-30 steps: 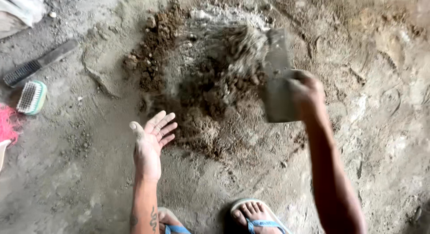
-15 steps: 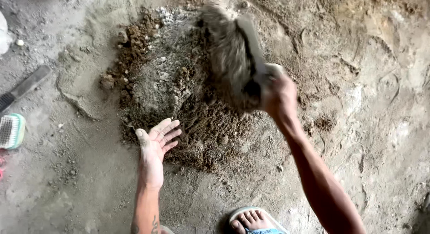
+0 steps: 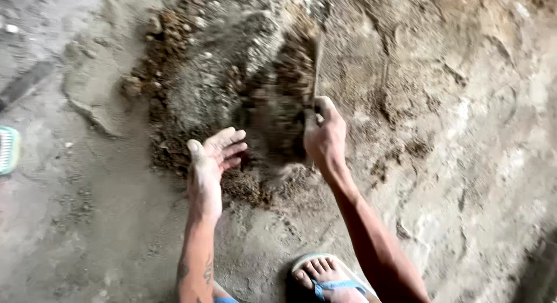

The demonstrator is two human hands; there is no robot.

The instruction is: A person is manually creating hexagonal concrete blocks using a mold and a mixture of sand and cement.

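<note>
Head view looks straight down at your two bare hands over a heap of brown and grey soil [image 3: 232, 100] on a rough earthen floor [image 3: 464, 163]. Your right hand [image 3: 325, 134] has its fingers [image 3: 328, 105] wrapped tight around the lower end of a flat, thin tool [image 3: 316, 65], a trowel or scraper seen edge-on and blurred, so its exact kind cannot be told. The blade rises away from those fingers, up into the soil heap, with loose dirt smeared along its left side. Your left hand [image 3: 212, 161] is open, fingers [image 3: 229, 143] spread and lightly curled, dusted grey, holding nothing; their tips point toward the heap and lie just at its near edge, close to the dark clods between your two hands. Well off beyond the back of your left hand, at the frame's edge, sits a green scrubbing brush [image 3: 8, 149], and farther up from it a dark flat bar [image 3: 23, 85] lies on the floor. Below your right forearm, your foot in a blue-strapped sandal [image 3: 328, 280] rests on the floor.
</note>
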